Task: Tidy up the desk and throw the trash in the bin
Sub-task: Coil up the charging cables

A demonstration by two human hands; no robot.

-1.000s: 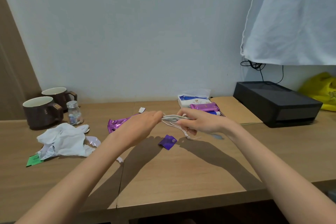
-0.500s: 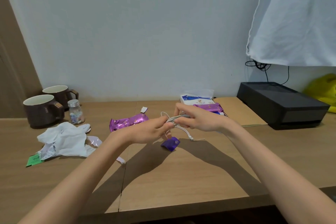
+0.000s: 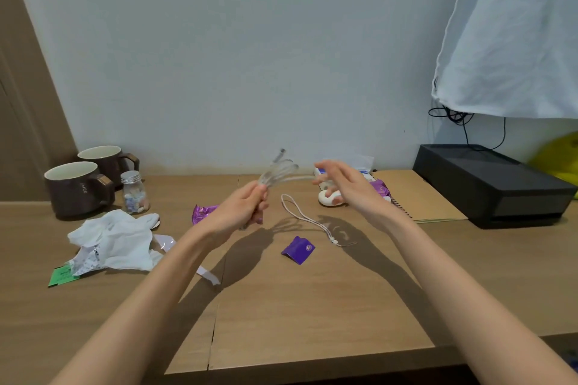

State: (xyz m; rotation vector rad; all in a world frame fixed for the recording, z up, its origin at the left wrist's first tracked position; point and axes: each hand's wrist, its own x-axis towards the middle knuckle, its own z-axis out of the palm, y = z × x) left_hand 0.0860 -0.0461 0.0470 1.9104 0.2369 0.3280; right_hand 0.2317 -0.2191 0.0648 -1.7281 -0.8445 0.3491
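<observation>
Two hands: left hand [image 3: 242, 208] grips a looped cable [image 3: 279, 172]; right hand [image 3: 345, 184] spread open, touching its end.

A plain pale wall [image 3: 250, 56] fills the back of the view, bluish-grey and bare. At the far left a brown wooden panel [image 3: 22, 103] (perhaps a door or its frame; it is hard to tell) slants along the wall's edge. Below runs a light wood-grain worktop [image 3: 312, 306], made of boards whose seam [image 3: 214, 322] runs from front to back near the middle. A white cloth [image 3: 516, 34] hangs down in the upper right corner, with dark cords [image 3: 453, 116] looped beneath its hem against the wall. Light falls from above, casting soft shadows forward onto the wood.
</observation>
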